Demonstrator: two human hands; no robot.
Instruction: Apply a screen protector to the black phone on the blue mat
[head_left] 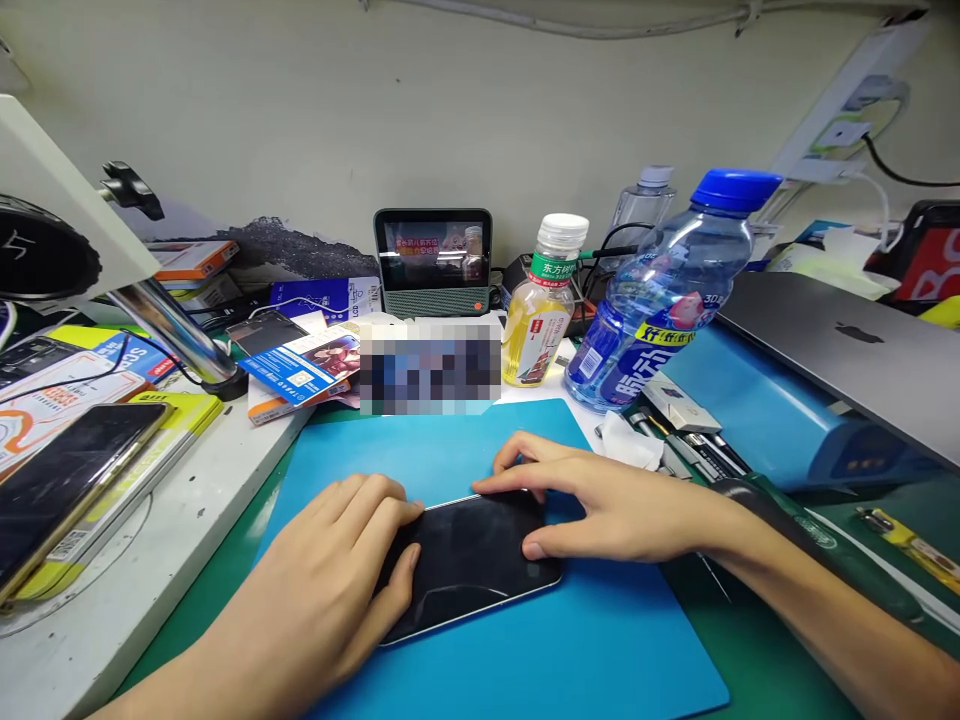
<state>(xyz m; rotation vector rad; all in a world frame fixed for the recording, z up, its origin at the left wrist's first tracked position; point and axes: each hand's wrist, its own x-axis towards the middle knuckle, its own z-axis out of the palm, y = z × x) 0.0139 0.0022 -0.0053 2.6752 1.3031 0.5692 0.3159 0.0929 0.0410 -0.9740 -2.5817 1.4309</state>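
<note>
While I watch through the head camera, the phone (472, 560) lies black face up and slightly askew on the blue mat (637, 640), between my hands. My left hand (330, 570) is closed over its left end, thumb across the glass. My right hand (600, 490) has its fingertips at the far edge and the thumb on the face near the right end; I cannot tell whether that is a firm pinch or a light touch.

My first worry is uneven pressure: if one thumb bears down while the fingers pull at the edge, the glass could flex or crack. A weak hold on either end might let the phone skid across the mat.

Next come the bottles beyond it. The big one (645, 320) looks tilted, though the lens may exaggerate that; a knock from my right arm could topple it or the tea (536, 330). Both have caps on, but I cannot tell how tight. That forearm also passes close to the tools (705, 455), so a sideways sweep could scatter them.
</note>
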